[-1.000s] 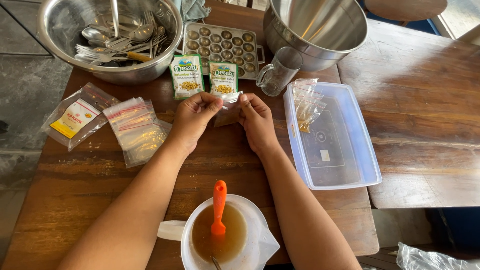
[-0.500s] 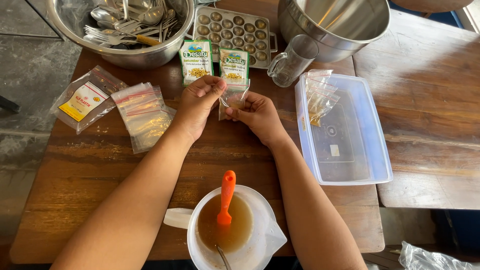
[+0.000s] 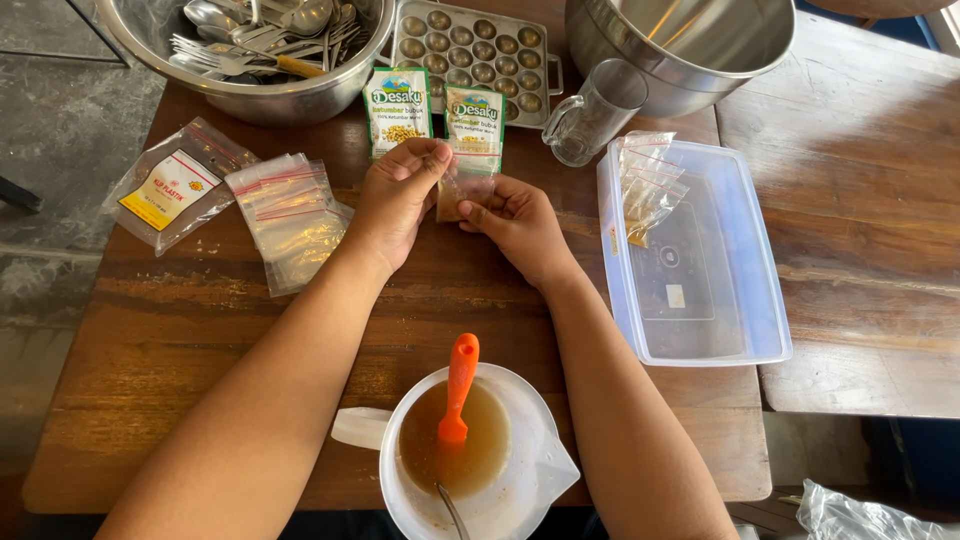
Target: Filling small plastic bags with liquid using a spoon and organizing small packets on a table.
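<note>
Both my hands meet over the wooden table (image 3: 180, 330) on a small clear zip bag (image 3: 468, 190) with brown powder in it. My left hand (image 3: 400, 195) pinches the bag's top edge from the left. My right hand (image 3: 520, 225) holds its lower right side. Just beyond the bag lie two green and white spice sachets (image 3: 400, 108). Close to me stands a white plastic jug (image 3: 470, 470) of brownish liquid with an orange-handled tool (image 3: 460, 385) standing in it.
A pile of empty zip bags (image 3: 290, 215) and a packet of bags (image 3: 175, 185) lie left. A clear plastic box (image 3: 700, 255) with several filled bags (image 3: 645, 185) sits right. At the back: a steel bowl of cutlery (image 3: 250, 45), a mould tray (image 3: 475, 50), a glass mug (image 3: 590, 115), a steel pot (image 3: 690, 45).
My view has shifted, so the table sits a little lower in frame. My hands stay together on the small bag, lifting it slightly and working its top edge.
</note>
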